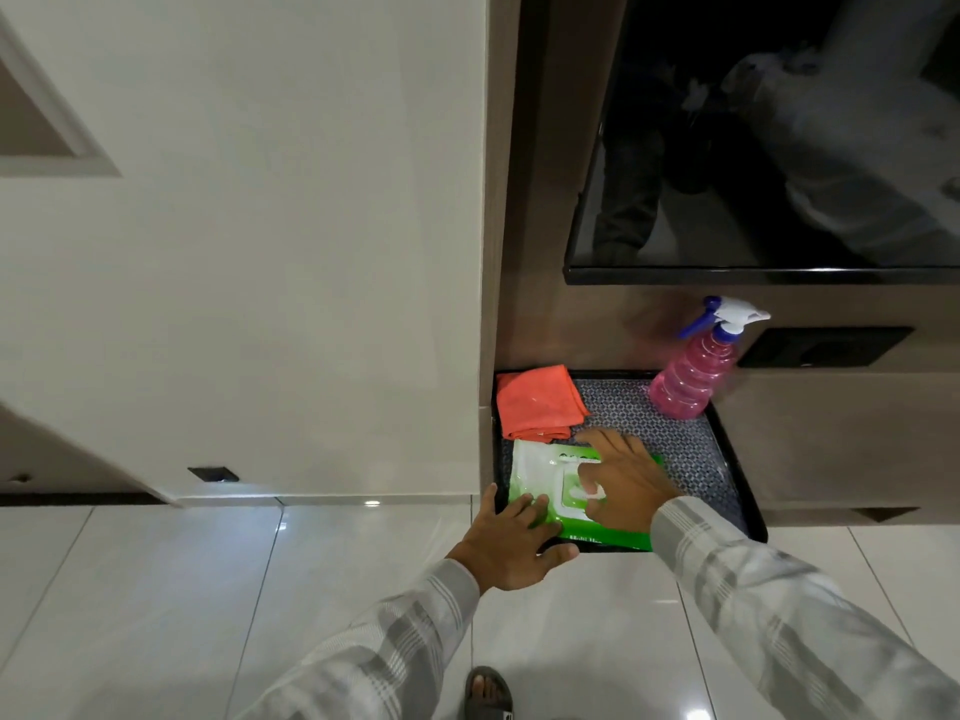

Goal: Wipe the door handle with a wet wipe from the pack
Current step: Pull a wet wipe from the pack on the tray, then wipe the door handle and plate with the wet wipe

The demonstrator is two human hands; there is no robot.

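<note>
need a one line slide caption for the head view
Left hand steadies the green wet wipe pack in a black tray while the right hand fingers its flap.

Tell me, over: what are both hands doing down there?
Left hand flat, steadying green-and-white wet-wipe pack. Right hand on its white flap, fingers at the opening. Door handle not in view. Nothing blocking.

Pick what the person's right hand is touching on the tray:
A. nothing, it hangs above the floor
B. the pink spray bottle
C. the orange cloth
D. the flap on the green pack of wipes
D: the right hand has its fingers at the white flap on the green pack of wipes, while the orange cloth and the spray bottle stand apart, untouched.
</note>
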